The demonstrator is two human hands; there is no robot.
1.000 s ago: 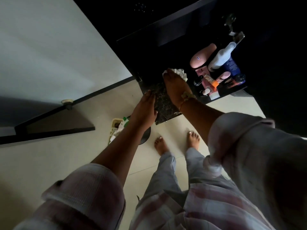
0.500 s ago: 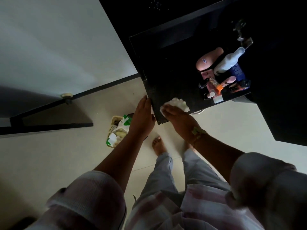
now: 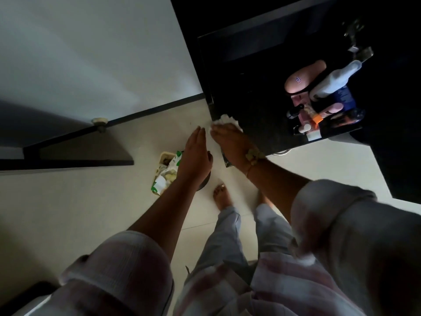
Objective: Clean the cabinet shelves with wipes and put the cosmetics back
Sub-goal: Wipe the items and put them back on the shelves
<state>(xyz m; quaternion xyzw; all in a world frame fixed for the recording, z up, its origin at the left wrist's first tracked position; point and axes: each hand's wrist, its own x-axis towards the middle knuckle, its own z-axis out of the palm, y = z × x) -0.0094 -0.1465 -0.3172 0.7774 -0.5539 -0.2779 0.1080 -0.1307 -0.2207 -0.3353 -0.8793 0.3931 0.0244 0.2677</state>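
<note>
Right hand [image 3: 230, 142] flat, pressing wipe [image 3: 226, 120] onto shelf [image 3: 262, 106] corner; left hand [image 3: 196, 153] fingers straight, together

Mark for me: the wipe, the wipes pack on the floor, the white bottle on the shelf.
wipe [image 3: 226, 120], head view, bunched white upper edge.
wipes pack [image 3: 163, 181], head view, white-and-green lower panel.
white bottle [image 3: 335, 80], head view, middle of its body.

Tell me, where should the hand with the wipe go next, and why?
Probably slide the right hand, which presses the wipe flat, rightward across the shelf toward the cosmetics. The wipe sits at the shelf's left edge near the front corner, and a bare dark stretch lies between it and the cosmetics. The left hand is open beside the edge, holding nothing.
</note>
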